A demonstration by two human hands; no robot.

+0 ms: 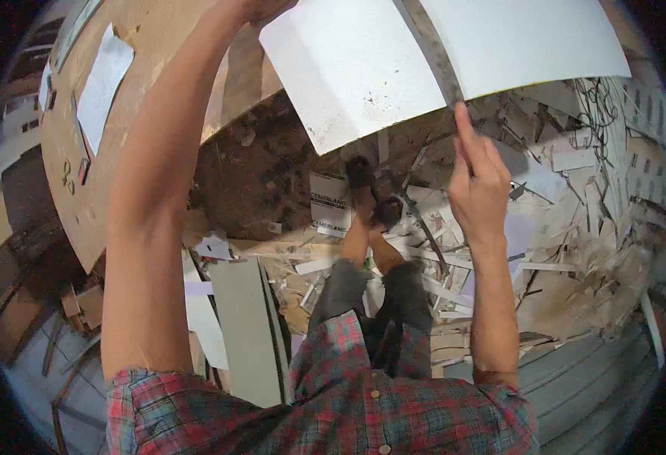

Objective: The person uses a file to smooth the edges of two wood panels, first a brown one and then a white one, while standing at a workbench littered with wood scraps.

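Observation:
At the upper edge my left hand is beside the left corner of a white sheet; the frame cuts off most of its fingers. A second white sheet lies to the right, and a narrow grey strip runs between the two. I cannot tell whether the strip is a straightedge or a gap. My right hand is at the near end of the strip, index fingertip touching there. Its other fingers are curled, and what they hold, if anything, is hidden. Dark specks dot the left sheet.
A brown worktable curves along the left, bearing a white paper and small scissors. Offcuts and scraps litter the floor around my feet. Grey-green panels stand at my left; tangled wire hangs at the right.

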